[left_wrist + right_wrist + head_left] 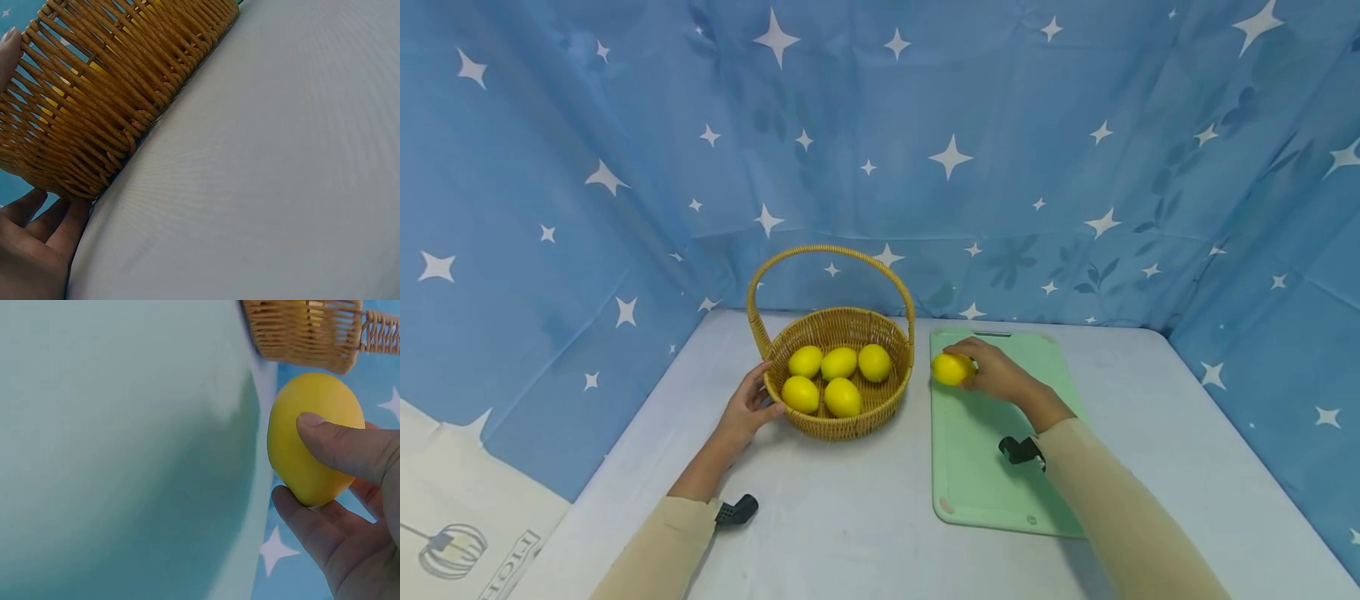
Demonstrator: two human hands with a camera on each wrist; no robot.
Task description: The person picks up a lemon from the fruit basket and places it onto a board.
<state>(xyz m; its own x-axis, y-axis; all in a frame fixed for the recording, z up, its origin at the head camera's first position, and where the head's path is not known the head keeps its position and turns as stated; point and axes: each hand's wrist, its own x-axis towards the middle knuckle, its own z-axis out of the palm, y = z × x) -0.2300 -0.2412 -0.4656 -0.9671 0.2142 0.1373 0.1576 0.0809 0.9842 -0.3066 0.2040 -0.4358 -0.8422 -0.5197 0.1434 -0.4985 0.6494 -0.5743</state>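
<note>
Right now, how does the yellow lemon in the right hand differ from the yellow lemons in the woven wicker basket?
The held yellow lemon is pinched by the right hand over the pale green cutting board; the five basket lemons lie untouched in the woven wicker basket. It is alone; they are huddled together. The left hand touches the basket, not fruit. All look alike in colour and shape.

- I see a pale grey table (850, 517) carrying everything; its far edge and both sides meet a blue star-printed cloth (1000, 125).
- A woven wicker basket (850, 425) with an arched handle stands directly on the table, left of centre. I count five lemons (842, 397) inside it.
- A light green cutting board (970, 475) lies flat on the table just right of the basket, its long side running away from me.
</note>
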